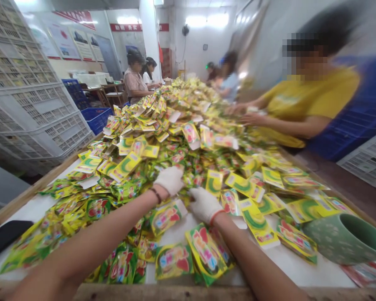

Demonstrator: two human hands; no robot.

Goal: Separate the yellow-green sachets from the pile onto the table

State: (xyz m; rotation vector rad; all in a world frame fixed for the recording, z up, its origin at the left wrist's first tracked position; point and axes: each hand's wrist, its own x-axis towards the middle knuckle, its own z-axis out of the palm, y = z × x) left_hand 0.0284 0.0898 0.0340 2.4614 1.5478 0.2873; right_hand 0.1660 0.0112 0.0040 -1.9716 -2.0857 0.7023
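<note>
My left hand (171,180), in a white glove, reaches into the pile of small green candy packets (125,190); its fingers are blurred and partly sunk among them. Close by on the right is my right hand (204,205), also gloved, low over the packets with its fingers curled in. What it holds, if anything, is hidden. Yellow-and-green printed cartons (125,166) are heaped beyond both hands. Between my forearms lie a flat carton (167,217) and, nearer the table edge, another carton (207,251) showing a red fruit picture.
A green patterned bowl (319,236) stands at the right, a black object (6,238) at the left edge. A co-worker in a yellow shirt (313,100) handles items on the right. White crates (34,96) are stacked left; a wooden rim (65,161) borders the table.
</note>
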